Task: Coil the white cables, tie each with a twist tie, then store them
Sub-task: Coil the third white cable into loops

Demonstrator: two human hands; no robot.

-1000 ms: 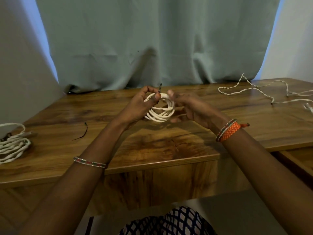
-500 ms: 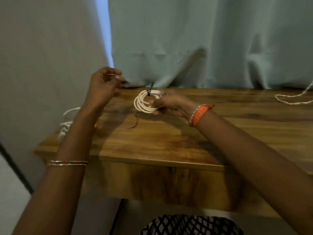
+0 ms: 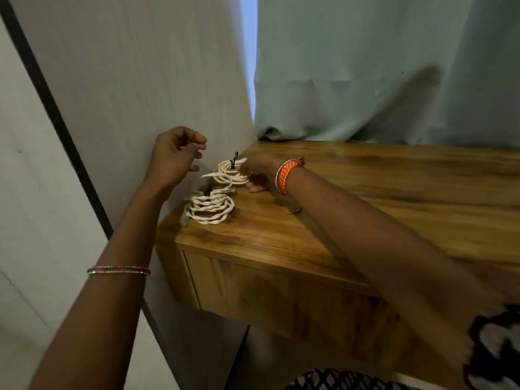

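Note:
Two coiled white cables lie at the left end of the wooden table (image 3: pixel 365 220). The nearer coil (image 3: pixel 209 208) rests flat by the corner, a dark twist tie on its far side. My right hand (image 3: pixel 260 174) holds the farther coil (image 3: pixel 230 174) just above or on the table surface; a dark twist tie (image 3: pixel 234 160) sticks up from that coil's top. My left hand (image 3: pixel 177 156) hovers left of both coils with loosely curled fingers, gripping nothing.
A loose dark twist tie (image 3: pixel 295 211) lies on the table under my right forearm. A pale wall (image 3: pixel 126 80) runs along the table's left end; a grey-green curtain (image 3: pixel 380 66) hangs behind it.
The view swung left. My right hand carried the tied coil to the table's left end, beside the other coil. My left hand let go and now hovers free.

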